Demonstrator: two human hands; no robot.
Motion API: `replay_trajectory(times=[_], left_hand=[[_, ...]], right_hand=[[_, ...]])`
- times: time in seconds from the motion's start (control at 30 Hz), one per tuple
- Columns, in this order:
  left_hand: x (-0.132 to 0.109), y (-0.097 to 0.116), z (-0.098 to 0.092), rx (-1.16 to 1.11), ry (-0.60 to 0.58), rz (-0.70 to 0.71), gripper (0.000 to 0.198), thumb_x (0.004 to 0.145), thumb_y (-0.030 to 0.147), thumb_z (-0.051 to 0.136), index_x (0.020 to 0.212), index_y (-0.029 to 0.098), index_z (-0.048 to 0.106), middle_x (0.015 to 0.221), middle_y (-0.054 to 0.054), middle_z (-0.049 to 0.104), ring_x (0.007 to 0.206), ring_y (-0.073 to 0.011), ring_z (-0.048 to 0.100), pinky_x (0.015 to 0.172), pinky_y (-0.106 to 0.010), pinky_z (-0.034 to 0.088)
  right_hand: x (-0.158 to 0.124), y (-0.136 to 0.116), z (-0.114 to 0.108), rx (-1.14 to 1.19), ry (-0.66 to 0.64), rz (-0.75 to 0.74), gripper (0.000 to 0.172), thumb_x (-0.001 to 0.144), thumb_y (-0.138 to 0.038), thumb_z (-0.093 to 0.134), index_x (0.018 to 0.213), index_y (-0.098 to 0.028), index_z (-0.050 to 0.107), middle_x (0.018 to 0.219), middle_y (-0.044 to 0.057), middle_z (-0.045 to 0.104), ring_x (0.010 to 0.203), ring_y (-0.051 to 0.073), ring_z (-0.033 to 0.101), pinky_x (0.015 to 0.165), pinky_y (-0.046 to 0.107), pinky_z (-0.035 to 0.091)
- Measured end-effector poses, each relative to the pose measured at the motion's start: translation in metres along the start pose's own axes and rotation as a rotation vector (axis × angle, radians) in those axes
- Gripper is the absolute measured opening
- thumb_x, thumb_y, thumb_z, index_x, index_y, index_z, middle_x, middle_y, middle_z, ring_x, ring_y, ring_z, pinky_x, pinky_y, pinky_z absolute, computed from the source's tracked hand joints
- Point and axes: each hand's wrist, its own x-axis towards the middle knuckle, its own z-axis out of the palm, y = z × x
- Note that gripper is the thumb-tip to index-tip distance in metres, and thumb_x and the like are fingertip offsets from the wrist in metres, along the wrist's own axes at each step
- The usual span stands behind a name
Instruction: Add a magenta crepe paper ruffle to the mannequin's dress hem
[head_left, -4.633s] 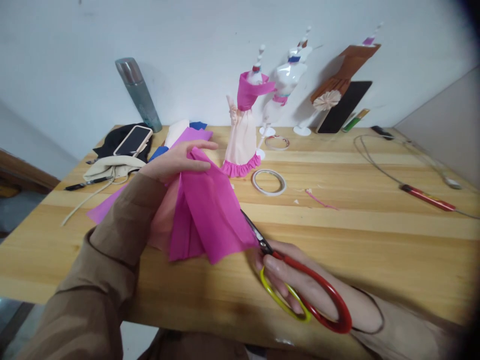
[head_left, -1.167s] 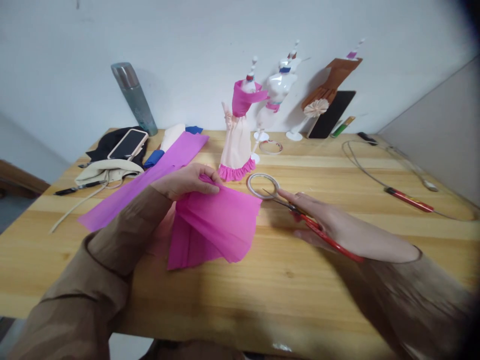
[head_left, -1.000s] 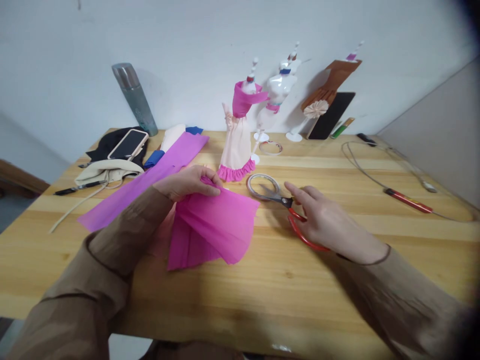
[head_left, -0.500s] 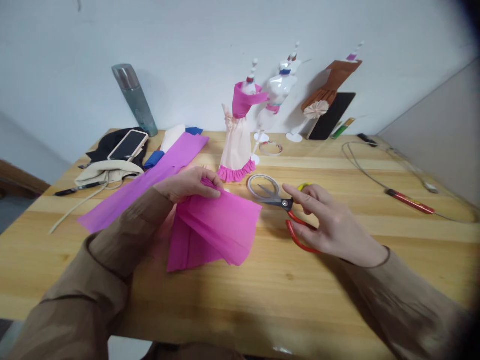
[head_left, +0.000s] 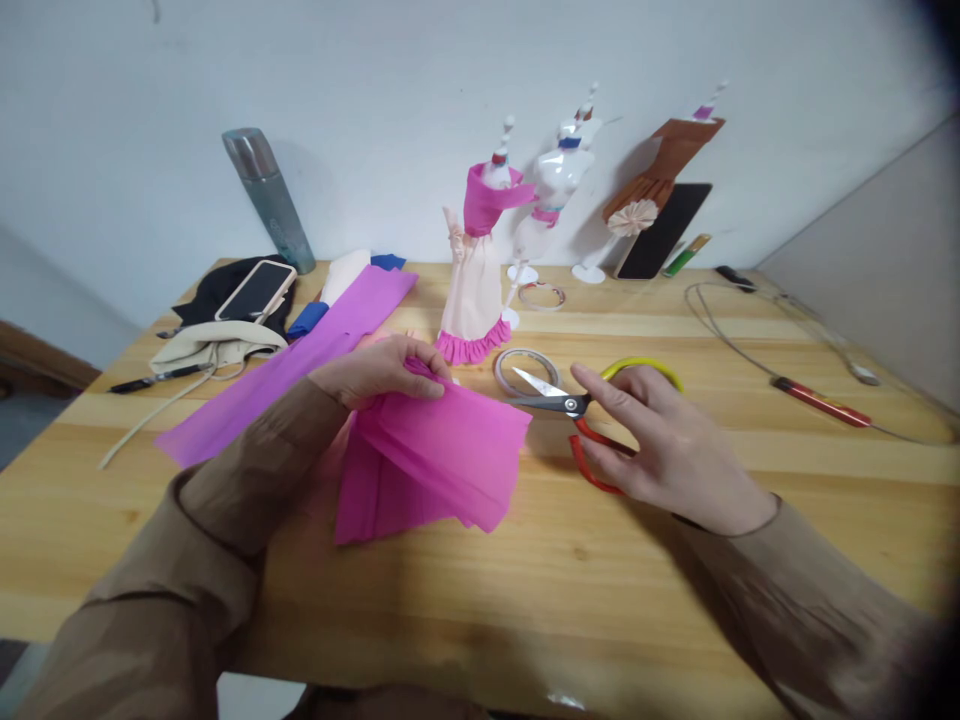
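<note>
My left hand [head_left: 394, 372] pinches the top edge of a folded magenta sheet [head_left: 457, 450], whose lower part hangs and lies over the wooden table [head_left: 585, 620]. Scissors [head_left: 572, 405] with red and yellow handles are in my right hand [head_left: 652, 435], to the right of the sheet. Their blades are parted and point left, the tips near the sheet's upper right corner. A roll of tape [head_left: 526, 372] lies just behind the blades. Under and beyond my left hand stretches a long purple strip [head_left: 277, 385].
Behind stand a small dress form [head_left: 480, 265] in pink and cream, a white form [head_left: 561, 180] and a brown-dressed one [head_left: 667, 160]. A bottle [head_left: 270, 200], phone [head_left: 256, 292] and pen [head_left: 157, 378] are at the left; a cable with a red tool [head_left: 821, 402] is at the right.
The scissor handles have turned, showing more of the yellow one, and the upper blade looks brighter. The magenta sheet's free right end has shifted slightly right. My left hand has hardly moved.
</note>
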Motion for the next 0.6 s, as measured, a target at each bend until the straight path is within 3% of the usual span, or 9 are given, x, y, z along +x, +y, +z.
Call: replay_trajectory(times=[0.4, 0.6], left_hand=[[-0.002, 0.002, 0.014, 0.038, 0.030, -0.021, 0.018, 0.058, 0.015, 0.081, 0.072, 0.012, 0.071, 0.064, 0.001, 0.065, 0.060, -0.0084, 0.056, 0.059, -0.021, 0.044], [-0.002, -0.003, 0.025, 0.052, 0.045, 0.094, 0.019, 0.062, 0.020, 0.081, 0.077, 0.013, 0.073, 0.077, -0.004, 0.072, 0.078, -0.0157, 0.064, 0.076, -0.029, 0.050]], right_hand=[[0.009, -0.016, 0.006, -0.041, -0.009, -0.012, 0.069, 0.088, -0.027, 0.056, 0.152, -0.021, 0.029, 0.086, 0.008, 0.051, 0.072, 0.020, 0.050, 0.056, 0.030, 0.043], [0.007, -0.018, 0.010, -0.063, -0.013, 0.003, 0.072, 0.089, -0.026, 0.056, 0.153, -0.021, 0.025, 0.088, 0.007, 0.051, 0.073, 0.020, 0.051, 0.056, 0.029, 0.042]])
